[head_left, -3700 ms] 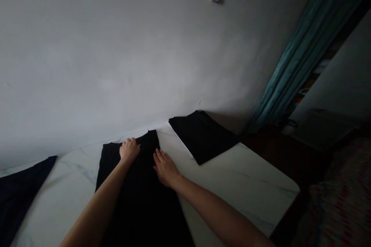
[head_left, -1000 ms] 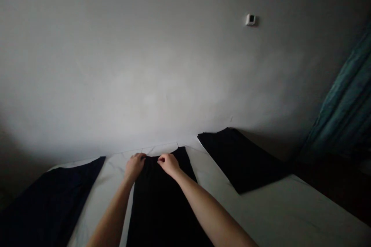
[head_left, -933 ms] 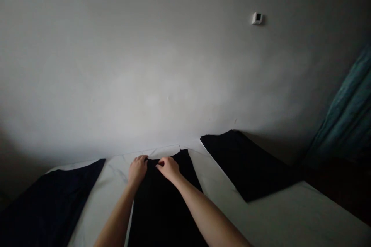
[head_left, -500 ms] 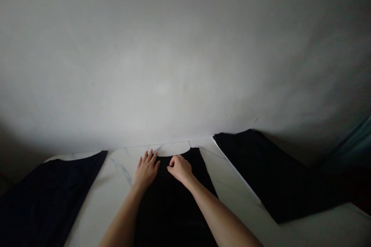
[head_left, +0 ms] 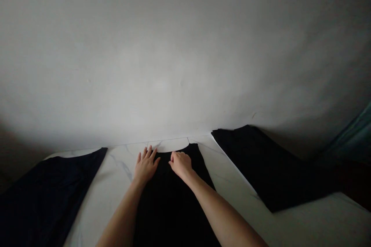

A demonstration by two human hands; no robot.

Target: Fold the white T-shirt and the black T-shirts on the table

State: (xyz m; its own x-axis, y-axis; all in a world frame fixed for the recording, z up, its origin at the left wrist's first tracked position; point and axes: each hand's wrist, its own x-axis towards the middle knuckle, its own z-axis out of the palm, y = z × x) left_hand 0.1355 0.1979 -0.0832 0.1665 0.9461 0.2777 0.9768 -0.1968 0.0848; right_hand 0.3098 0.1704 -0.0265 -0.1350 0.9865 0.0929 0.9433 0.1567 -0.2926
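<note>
A black garment (head_left: 174, 208), which looks like trousers or a skirt, lies flat in front of me with its curved top edge toward the wall. My left hand (head_left: 146, 165) rests on its upper left corner, palm down and fingers spread, partly over the table. Just below the middle of the top edge, my right hand (head_left: 181, 163) is closed, knuckles up, against the cloth. Its fingers are curled under, and whatever they hold, if anything, is hidden.
A dark navy garment (head_left: 46, 197) lies on the left of the white marbled table (head_left: 116, 185). Another black folded garment (head_left: 261, 166) lies at the right, its far edge by the grey wall (head_left: 162, 54). A teal cloth (head_left: 353, 131) hangs at the far right.
The view has shifted slightly, so the table and garments appear a little higher. My right hand stays closed on the cloth, slightly further right. The left hand keeps its spread pose.
</note>
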